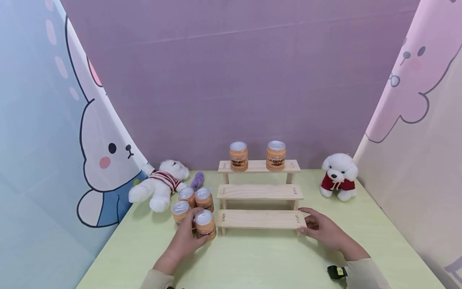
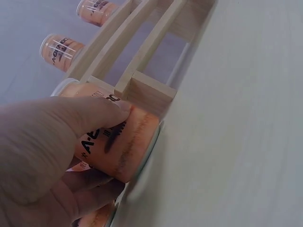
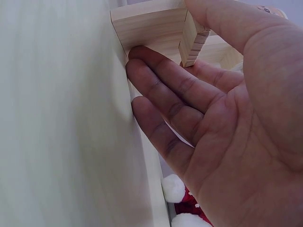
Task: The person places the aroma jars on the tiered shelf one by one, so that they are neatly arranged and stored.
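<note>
Orange jar [image 1: 205,224] — left-hand grip

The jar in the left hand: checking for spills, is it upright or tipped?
Upright: the jar stands on the table, silver lid up, left hand round it.

The small round orange jars with silver lids [image 1: 205,224] carry black lettering. The stepped shelf of pale bare wood [image 1: 260,192] stands on a light green tabletop [image 1: 252,261]. The white plush bear in a red-and-white striped top [image 1: 160,186] lies before a blue panel printed with a cartoon rabbit [image 1: 54,140]; the white plush dog [image 1: 339,176] wears red. The back wall [image 1: 234,80] is plain purple.
</note>
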Available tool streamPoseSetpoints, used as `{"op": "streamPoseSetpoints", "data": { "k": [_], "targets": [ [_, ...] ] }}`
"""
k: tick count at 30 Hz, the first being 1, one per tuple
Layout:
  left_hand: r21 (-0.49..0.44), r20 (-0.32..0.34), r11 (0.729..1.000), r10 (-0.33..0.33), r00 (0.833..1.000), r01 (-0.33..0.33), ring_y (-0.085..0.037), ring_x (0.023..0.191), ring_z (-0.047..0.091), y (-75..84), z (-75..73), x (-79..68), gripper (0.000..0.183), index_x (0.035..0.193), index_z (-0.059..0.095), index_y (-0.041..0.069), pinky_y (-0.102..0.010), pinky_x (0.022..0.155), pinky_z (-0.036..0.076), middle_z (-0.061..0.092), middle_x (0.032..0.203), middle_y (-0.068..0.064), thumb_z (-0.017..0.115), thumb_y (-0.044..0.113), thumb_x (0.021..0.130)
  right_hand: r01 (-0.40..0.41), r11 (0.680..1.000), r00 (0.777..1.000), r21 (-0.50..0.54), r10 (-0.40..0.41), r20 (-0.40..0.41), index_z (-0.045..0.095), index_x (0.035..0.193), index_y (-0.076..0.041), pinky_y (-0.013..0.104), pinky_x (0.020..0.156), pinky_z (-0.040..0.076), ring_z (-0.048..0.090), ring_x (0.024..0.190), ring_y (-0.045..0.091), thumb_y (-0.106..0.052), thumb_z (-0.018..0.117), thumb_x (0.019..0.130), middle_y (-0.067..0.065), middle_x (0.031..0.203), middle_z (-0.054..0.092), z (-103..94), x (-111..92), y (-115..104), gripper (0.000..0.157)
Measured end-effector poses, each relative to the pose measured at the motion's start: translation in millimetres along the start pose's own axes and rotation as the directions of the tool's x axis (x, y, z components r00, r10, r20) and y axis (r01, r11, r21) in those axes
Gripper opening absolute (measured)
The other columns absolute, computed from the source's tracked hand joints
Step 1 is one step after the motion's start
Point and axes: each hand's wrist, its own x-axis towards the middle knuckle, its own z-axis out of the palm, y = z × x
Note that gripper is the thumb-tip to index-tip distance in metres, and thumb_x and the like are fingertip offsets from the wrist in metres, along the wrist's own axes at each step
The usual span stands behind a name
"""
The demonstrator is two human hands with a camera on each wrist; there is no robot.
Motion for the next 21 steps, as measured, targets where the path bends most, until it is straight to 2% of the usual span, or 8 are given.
{"op": "streamPoseSetpoints", "data": {
  "k": [16,21],
  "targets": [
    [-0.046,0.014,0.995,-0.083,0.996,0.084,-0.030,0.121,0.062,-2.8,2.6,-1.5,0.092,0.146,0.046,0.009,-0.046,0.101,0.055,0.061,0.134,-0.012,0.093,-0.009,0.069,0.003,0.999,1.000,-0.036,-0.003,0.000,0.039,0.155,0.000,0.028,0.082,0.054,0.069,0.099,0.019,-0.030,0.076,0.098,0.004,0.109,0.073,0.0,0.4,1.7,0.074],
    [-0.024,0.001,0.996,-0.083,0.997,0.083,-0.029,0.118,0.064,-1.6,4.3,-0.7,0.092,0.145,0.045,0.009,-0.048,0.098,0.056,0.062,0.132,-0.010,0.097,-0.001,0.070,0.005,1.000,1.000,-0.029,-0.005,-0.004,0.040,0.155,-0.001,0.028,0.082,0.053,0.069,0.099,0.018,-0.030,0.077,0.097,0.003,0.109,0.073,0.2,0.7,3.1,0.074]
  ]
}}
